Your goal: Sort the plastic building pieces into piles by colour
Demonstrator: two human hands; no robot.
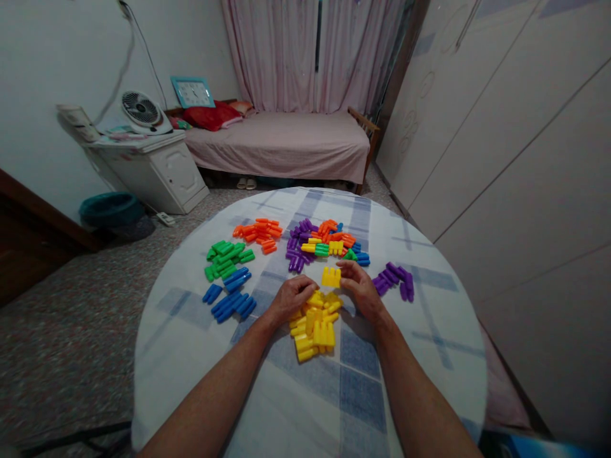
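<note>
— What's the surface, and the room behind it?

— A round table [405, 394] under a blue-checked cloth fills the lower frame; a bed [281, 143] sits top centre, a fan [142, 111] and clock [192, 92] upper left, wardrobes [515, 127] on the right.

— How many block piles?

— Six: orange [260, 232], green [226, 257], blue [231, 296], purple [395, 280], one mixed [324, 242], and yellow [315, 324] at centre (single pieces are too small to count).

— The hands?

— Two. The left hand [291, 299] lies curled, fingers together, on the yellow pile. The right hand [360, 289] pinches a yellow block [331, 277] just above that pile.
</note>
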